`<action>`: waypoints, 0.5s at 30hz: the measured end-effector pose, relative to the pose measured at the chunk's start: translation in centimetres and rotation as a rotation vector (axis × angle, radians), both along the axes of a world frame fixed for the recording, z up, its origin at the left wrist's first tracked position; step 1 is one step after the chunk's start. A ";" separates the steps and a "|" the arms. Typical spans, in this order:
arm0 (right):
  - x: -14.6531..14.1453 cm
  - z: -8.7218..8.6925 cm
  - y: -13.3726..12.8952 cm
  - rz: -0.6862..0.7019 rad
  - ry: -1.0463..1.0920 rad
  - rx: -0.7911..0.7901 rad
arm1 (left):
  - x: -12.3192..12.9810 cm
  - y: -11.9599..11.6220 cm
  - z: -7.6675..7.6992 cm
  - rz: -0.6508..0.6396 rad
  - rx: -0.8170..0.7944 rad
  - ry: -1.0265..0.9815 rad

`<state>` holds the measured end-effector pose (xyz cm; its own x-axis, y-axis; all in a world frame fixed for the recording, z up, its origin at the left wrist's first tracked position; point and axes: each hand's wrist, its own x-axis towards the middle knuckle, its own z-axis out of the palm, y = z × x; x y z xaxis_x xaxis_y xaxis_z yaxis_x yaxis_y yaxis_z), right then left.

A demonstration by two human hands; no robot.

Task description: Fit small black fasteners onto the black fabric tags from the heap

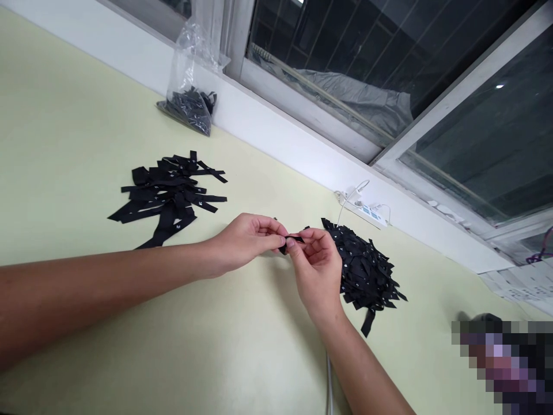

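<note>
Between my two hands is a short black fabric strip [294, 238], pinched at both sides above the table. The fingertips of my left hand [254, 236] close on its left end. My right hand [318, 259] grips the other end between thumb and fingers, and the fingers cover much of the strip. Just beyond my right hand lies a dense heap of black strips [367, 268] with small whitish marks. Left of my hands, a looser pile of longer black strips [166, 190] is spread out, some of them crossing.
A clear plastic bag [188, 86] with black pieces inside stands against the white ledge [276, 135] below the window. A power strip [367, 210] with white cords sits behind the heap. A cable [329, 380] runs near my right forearm. Someone's blurred figure [505, 363] is at lower right.
</note>
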<state>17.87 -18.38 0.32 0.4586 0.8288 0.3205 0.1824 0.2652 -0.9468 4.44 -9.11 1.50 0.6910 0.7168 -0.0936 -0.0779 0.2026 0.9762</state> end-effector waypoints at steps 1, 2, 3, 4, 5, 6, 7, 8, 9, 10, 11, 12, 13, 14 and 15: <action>0.0 0.0 0.0 0.004 0.011 0.004 | 0.0 0.0 0.0 0.006 0.003 -0.003; 0.0 0.1 0.1 0.008 0.021 0.006 | 0.1 -0.1 0.0 0.012 0.007 -0.007; -0.1 0.1 0.1 0.011 0.030 0.008 | 0.1 -0.1 0.0 0.018 0.013 -0.009; -0.1 0.0 0.2 0.015 0.039 0.009 | 0.1 -0.1 0.0 0.023 0.019 -0.010; -0.1 0.0 0.2 0.018 0.045 0.009 | 0.1 -0.2 0.1 0.026 0.026 -0.009; -0.1 0.0 0.2 0.020 0.046 0.004 | 0.2 -0.2 0.1 0.029 0.032 -0.005; 0.0 -0.1 0.2 0.022 0.043 -0.004 | 0.2 -0.3 0.1 0.033 0.040 0.000; 0.0 -0.1 0.2 0.023 0.037 -0.012 | 0.2 -0.3 0.1 0.037 0.047 0.006; 0.0 -0.2 0.2 0.023 0.027 -0.020 | 0.2 -0.3 0.1 0.042 0.055 0.011; 0.1 -0.3 0.2 0.019 0.017 -0.025 | 0.2 -0.3 0.1 0.045 0.066 0.016; 0.1 -0.3 0.2 0.013 0.008 -0.026 | 0.2 -0.2 0.0 0.046 0.079 0.019; 0.1 -0.4 0.2 0.007 0.000 -0.025 | 0.2 -0.2 -0.1 0.045 0.092 0.019; 0.2 -0.5 0.3 0.004 -0.007 -0.026 | 0.3 -0.1 -0.2 0.042 0.104 0.016; 0.2 -0.6 0.3 0.006 -0.013 -0.032 | 0.3 0.0 -0.4 0.041 0.117 0.011; 0.2 -0.7 0.3 0.010 -0.021 -0.040 | 0.3 0.1 -0.5 0.041 0.130 0.006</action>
<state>18.08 -18.06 -0.39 0.4439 0.8457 0.2963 0.1999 0.2289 -0.9527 4.78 -9.01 1.02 0.6605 0.7508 -0.0024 -0.0775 0.0713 0.9944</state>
